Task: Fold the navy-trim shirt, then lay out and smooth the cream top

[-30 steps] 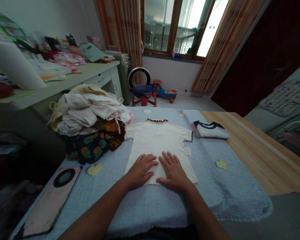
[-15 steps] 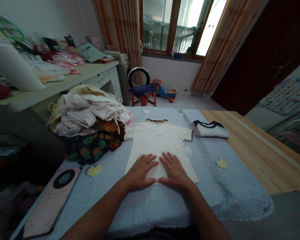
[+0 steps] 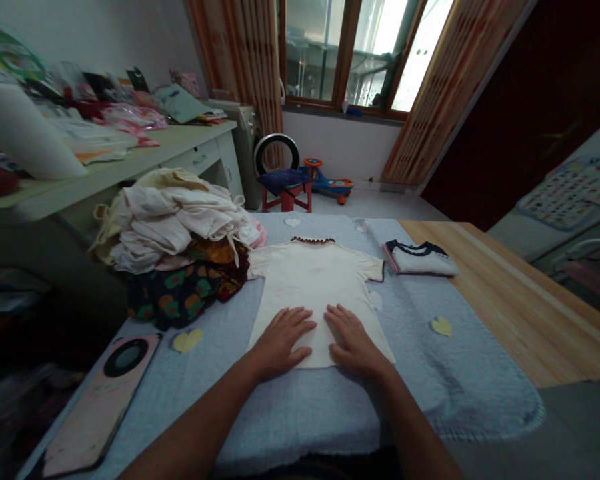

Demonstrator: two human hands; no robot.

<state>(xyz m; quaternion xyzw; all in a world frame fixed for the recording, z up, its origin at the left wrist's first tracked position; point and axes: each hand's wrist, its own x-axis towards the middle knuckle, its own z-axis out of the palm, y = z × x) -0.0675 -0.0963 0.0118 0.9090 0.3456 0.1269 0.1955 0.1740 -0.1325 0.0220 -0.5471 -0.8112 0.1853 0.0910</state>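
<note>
A small cream T-shirt [image 3: 315, 277] with a dark frilled neckline lies spread flat, its collar pointing away from me. My left hand [image 3: 283, 341] rests palm down on the lower left of the shirt, fingers spread. On the lower right part lies my right hand [image 3: 353, 341], also flat with the fingers apart. Neither hand grips anything. The shirt's hem shows between the two thumbs. Under the shirt is a light blue cloth [image 3: 325, 413] with heart patterns.
A heap of clothes [image 3: 175, 227] sits left of the shirt. Folded shirts [image 3: 420, 259] lie at the right, near the bare wooden tabletop [image 3: 520, 313]. A pink phone [image 3: 100, 410] is at the front left. Behind stand a cluttered desk [image 3: 190, 150] and a red stool [image 3: 287, 199].
My right hand has shifted slightly to the right, so the gap between my hands is wider. The left hand has barely moved, and the shirt lies as before.
</note>
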